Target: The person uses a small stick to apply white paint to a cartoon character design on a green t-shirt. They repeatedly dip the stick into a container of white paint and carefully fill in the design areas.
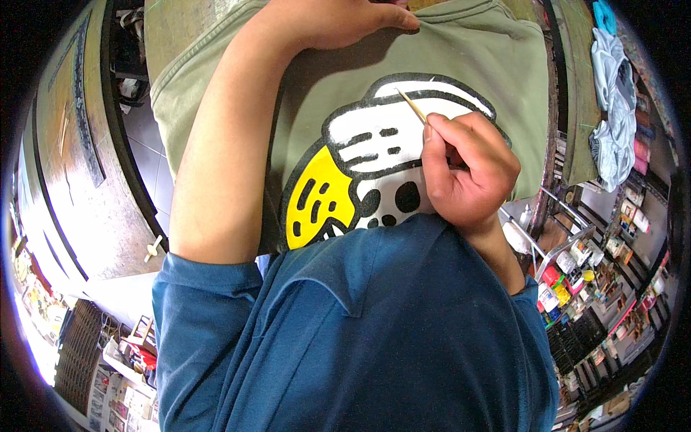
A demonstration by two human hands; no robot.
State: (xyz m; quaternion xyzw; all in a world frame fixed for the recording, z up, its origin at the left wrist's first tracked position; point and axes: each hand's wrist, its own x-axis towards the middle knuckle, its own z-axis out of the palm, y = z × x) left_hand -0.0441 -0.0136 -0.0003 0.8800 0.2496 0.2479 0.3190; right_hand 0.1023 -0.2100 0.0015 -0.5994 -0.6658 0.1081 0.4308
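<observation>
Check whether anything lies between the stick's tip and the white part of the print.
Nothing visible does. The thin wooden stick in the right hand points its tip straight onto the white print of the green shirt.

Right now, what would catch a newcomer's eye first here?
The bold print on the olive-green shirt at centre: thick black outlines, white fills and a bright yellow patch at its lower left. The right hand holds a thin wooden stick with its tip on the white area, while the left hand presses the shirt's top edge.
</observation>
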